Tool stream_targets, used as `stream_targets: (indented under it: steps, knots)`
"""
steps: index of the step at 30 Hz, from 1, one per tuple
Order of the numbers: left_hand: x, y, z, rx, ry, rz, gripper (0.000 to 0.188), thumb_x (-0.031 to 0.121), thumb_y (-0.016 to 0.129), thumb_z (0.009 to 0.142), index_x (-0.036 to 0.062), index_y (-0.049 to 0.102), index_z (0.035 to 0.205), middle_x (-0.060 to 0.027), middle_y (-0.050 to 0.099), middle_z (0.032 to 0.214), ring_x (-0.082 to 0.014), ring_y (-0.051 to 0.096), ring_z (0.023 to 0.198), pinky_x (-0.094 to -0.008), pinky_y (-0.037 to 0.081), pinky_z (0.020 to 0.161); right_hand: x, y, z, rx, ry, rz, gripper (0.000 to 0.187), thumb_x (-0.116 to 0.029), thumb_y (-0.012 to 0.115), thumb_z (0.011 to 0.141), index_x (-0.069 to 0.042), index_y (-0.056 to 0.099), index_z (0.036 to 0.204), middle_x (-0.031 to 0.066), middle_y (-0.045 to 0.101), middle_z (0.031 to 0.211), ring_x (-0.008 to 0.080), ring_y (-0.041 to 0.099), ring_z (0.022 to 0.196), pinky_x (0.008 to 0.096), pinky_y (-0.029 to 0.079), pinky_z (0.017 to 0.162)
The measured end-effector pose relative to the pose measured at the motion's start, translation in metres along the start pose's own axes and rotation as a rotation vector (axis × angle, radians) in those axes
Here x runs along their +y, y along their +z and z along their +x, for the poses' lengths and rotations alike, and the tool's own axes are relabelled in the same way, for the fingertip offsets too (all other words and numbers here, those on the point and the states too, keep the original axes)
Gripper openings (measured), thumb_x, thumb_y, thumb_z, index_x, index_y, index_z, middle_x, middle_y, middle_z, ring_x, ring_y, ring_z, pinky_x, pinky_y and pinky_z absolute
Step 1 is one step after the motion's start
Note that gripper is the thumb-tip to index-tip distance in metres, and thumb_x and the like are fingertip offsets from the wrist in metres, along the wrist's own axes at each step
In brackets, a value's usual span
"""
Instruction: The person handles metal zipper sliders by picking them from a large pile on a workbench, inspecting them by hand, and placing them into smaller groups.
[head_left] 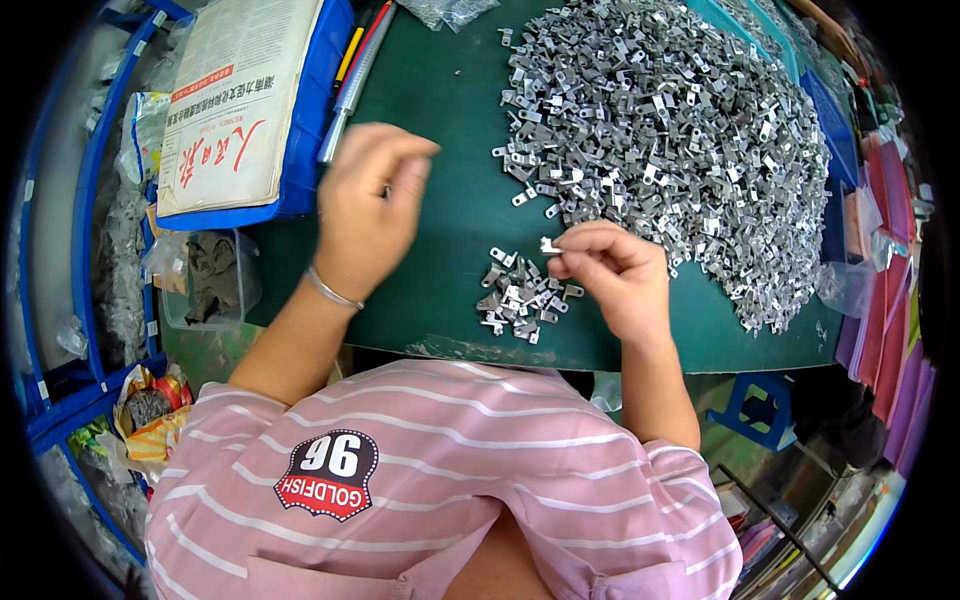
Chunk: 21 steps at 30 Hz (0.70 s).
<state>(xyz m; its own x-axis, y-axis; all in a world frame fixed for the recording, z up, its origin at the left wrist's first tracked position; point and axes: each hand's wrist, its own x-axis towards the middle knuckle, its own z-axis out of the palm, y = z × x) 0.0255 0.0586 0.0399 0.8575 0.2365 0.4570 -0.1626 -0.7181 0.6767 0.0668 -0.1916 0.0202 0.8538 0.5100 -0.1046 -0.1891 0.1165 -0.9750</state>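
So the biggest thing here is the green bench (pixel 450 110), and much of its right side is taken up by a huge heap of loose metal brackets (pixel 670 140). The left end is occupied by a blue tray (pixel 313 120) with folded newspapers (pixel 235 110) laid on it. The left hand (pixel 370 195) is held just beside the tray, fingers curled; whether anything is gripped there can't be told from this angle. The right hand (pixel 625 270) is held by the heap's lower left fringe. A small pile (pixel 522 298) of similar brackets is set apart near the bench's front edge, between the two hands but closer to the right one. Tiniest of all, a single bracket (pixel 548 246) is pinched between right thumb and forefinger, just beyond the small pile

As for doing it well: pieces this little are probably best pinched by one end, so the other is left sticking out and easily seen. A light, flat grip is likely enough; if squeezed at a corner, the piece could be flicked loose

Room-wise, the hands are best worked over the green strip between tray and heap. The heap's ragged fringe could be brushed by the right knuckles, and anything nudged past the front edge would likely be lost
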Motion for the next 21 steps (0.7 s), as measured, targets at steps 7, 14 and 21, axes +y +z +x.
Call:
stream_targets:
  steps: [7, 14, 21]
  knots:
    - [0.012, 0.055, -0.011, -0.319, 0.081, -0.190, 0.020, 0.000, 0.066, 0.079, 0.0016, 0.065, 0.099, -0.0105, 0.059, 0.095, -0.0242, 0.060, 0.080, -0.0328, 0.049, 0.069, -0.001, 0.016, -0.008, -0.239, -0.467, -0.670, 0.017, 0.008, 0.065, 0.070, -0.002, 0.067, 0.083, 0.0111, 0.066, 0.091, 0.0284, 0.064, 0.083, 0.0349, 0.053, 0.074]
    - [0.004, 0.078, -0.007, -0.323, 0.184, -0.026, 0.022, 0.004, 0.070, 0.077, 0.0022, 0.065, 0.098, -0.0100, 0.059, 0.089, -0.0256, 0.061, 0.078, -0.0341, 0.050, 0.070, -0.004, -0.005, 0.017, 0.303, -0.558, -1.038, 0.014, 0.001, 0.068, 0.074, -0.002, 0.065, 0.087, 0.0115, 0.060, 0.082, 0.0299, 0.058, 0.076, 0.0384, 0.048, 0.068]
    - [0.010, 0.063, -0.010, -0.474, -0.626, -0.922, 0.022, 0.002, 0.065, 0.086, -0.0023, 0.062, 0.107, -0.0087, 0.066, 0.096, -0.0146, 0.066, 0.082, -0.0251, 0.054, 0.073, -0.005, -0.006, 0.033, 0.305, -0.540, -1.251, 0.014, -0.006, 0.071, 0.075, -0.003, 0.064, 0.086, 0.0108, 0.057, 0.084, 0.0304, 0.055, 0.080, 0.0402, 0.045, 0.070]
